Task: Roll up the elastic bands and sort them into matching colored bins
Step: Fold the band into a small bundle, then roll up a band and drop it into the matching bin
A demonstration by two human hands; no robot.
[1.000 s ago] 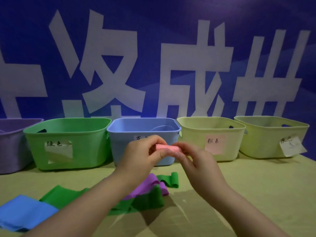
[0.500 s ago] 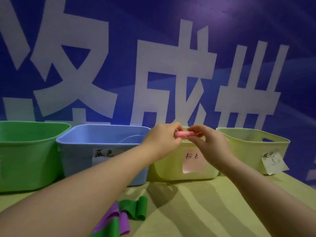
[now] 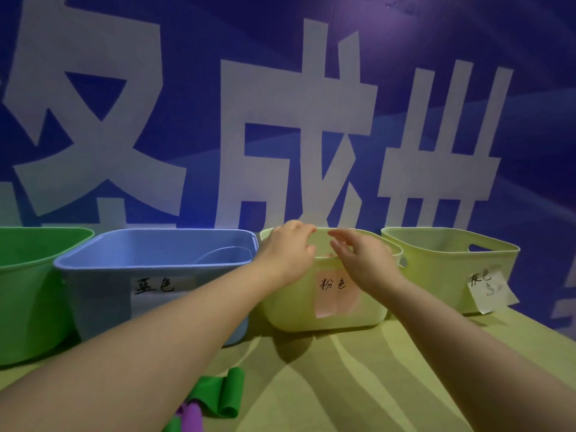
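step: likely drop at pink-label bin | left hand, right hand: loose, empty | next: roll green band

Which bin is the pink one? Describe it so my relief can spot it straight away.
Below the blue wall with big white characters, bins line the table. The pink bin is the pale yellow-green one just right of the blue bin, under the left hand and right hand. Unlike the similar bin to its right with a white note, it carries a pink label.
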